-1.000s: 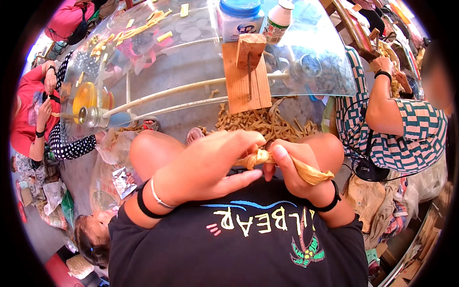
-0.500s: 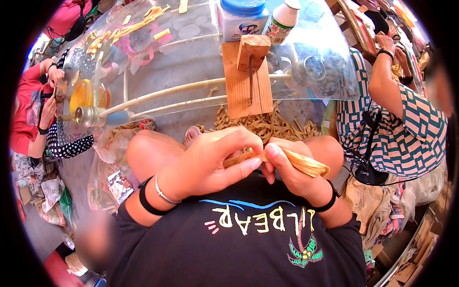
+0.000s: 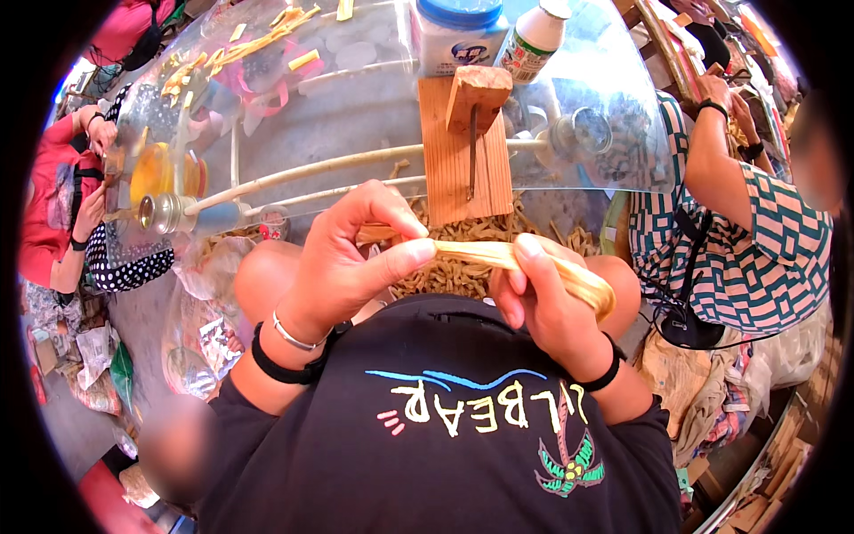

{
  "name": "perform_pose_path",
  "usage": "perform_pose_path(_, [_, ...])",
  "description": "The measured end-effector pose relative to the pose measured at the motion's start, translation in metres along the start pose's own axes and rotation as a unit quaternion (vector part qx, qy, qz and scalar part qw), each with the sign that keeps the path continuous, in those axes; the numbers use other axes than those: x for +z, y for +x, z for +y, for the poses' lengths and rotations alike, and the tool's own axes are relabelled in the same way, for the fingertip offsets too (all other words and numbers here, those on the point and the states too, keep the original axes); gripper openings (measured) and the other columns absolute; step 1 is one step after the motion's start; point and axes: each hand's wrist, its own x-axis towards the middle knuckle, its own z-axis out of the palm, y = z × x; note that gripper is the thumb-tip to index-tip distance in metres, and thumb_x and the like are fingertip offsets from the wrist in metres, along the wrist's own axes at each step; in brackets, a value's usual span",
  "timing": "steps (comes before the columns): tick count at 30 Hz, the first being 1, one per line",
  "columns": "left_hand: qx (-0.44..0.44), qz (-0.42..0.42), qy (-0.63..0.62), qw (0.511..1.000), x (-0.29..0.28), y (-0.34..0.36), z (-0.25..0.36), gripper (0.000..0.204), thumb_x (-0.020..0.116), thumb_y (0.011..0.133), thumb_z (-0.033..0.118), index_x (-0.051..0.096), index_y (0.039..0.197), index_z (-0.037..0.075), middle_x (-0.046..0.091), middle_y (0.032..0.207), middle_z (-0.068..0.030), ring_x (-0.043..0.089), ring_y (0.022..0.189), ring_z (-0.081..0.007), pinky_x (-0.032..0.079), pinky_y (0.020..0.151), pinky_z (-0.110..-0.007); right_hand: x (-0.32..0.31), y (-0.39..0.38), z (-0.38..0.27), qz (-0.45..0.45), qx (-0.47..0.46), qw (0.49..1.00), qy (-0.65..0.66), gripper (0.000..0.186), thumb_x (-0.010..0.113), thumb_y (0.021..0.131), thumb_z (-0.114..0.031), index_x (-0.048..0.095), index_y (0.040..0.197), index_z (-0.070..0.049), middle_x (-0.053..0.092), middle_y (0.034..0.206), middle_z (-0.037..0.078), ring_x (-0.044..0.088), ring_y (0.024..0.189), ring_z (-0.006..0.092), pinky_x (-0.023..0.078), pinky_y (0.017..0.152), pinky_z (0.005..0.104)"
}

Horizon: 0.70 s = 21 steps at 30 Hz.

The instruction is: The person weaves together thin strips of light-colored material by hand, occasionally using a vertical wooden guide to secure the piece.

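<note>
I monitor the left hand [image 3: 360,254] and right hand [image 3: 556,307] apart, each clamped by thumb and fingers on one tan strip [image 3: 476,253] (curving downward past the right thumb), stretched between them near the wooden board [image 3: 445,187].

The left hand [image 3: 351,249] pinched a pale yellow strip [image 3: 476,254] between thumb and forefinger, while the right hand [image 3: 559,298] gripped it farther along, the strip drawn nearly straight between them and its wider part curving past the right hand. Beyond them a heap of tan pieces [image 3: 440,278] lay below the near edge of a glass table [image 3: 347,120]. Over that edge jutted a wooden board [image 3: 445,182] with a block [image 3: 480,96] and a metal rod [image 3: 471,160], and a blue-lidded jar [image 3: 458,43] and a white bottle [image 3: 536,40] stood behind it
</note>
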Motion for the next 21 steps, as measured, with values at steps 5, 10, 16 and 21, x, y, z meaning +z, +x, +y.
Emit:
perform_pose_path(5, [0.046, -0.034, -0.096, 0.994, 0.025, 0.018, 0.022, 0.045, 0.064, 0.085, -0.002, 0.043, 0.124, 0.006, 0.057, 0.081, -0.0056, 0.065, 0.082, -0.0191, 0.055, 0.088, -0.045, -0.027, 0.016, 0.01, -0.292, 0.185, 0.933, 0.097, 0.073, 0.024, 0.103, -0.06, 0.059, 0.078, -0.002, 0.058, 0.062, 0.008, 0.055, 0.054, 0.0155, 0.045, 0.057, 0.027])
perform_pose_path(10, [-0.044, -0.079, -0.06, 0.994, 0.024, 0.025, 0.014, 0.063, 0.063, 0.083, -0.008, 0.035, 0.138, 0.005, 0.045, 0.082, -0.0022, 0.05, 0.07, -0.0098, 0.056, 0.07, -0.029, -0.041, 0.019, -0.011, -0.233, 0.003, 0.97, -0.074, 0.03, 0.076, 0.088, -0.027, 0.059, 0.094, -0.003, 0.051, 0.07, -0.004, 0.046, 0.061, 0.0029, 0.038, 0.057, 0.0204])
perform_pose_path(16, [-0.022, -0.113, 0.039, 0.993, 0.031, 0.037, -0.009, 0.049, 0.07, 0.087, 0.0, 0.045, 0.13, 0.006, 0.052, 0.091, -0.0023, 0.051, 0.075, -0.0063, 0.046, 0.067, -0.021, -0.028, 0.038, -0.009, -0.08, -0.042, 0.995, -0.036, 0.03, 0.07, 0.092, -0.009, 0.05, 0.114, -0.004, 0.059, 0.093, -0.001, 0.054, 0.077, 0.0024, 0.044, 0.067, 0.0183])
perform_pose_path(21, [-0.068, 0.011, 0.231, 0.97, 0.011, 0.056, -0.009, 0.018, 0.071, 0.09, 0.007, 0.059, 0.104, 0.002, 0.06, 0.09, 0.001, 0.053, 0.074, -0.002, 0.042, 0.063, -0.018, -0.049, 0.076, -0.003, 0.031, -0.104, 0.994, -0.028, 0.013, 0.062, 0.097, -0.007, 0.055, 0.107, -0.002, 0.063, 0.088, 0.001, 0.06, 0.076, 0.0053, 0.049, 0.067, 0.0206])
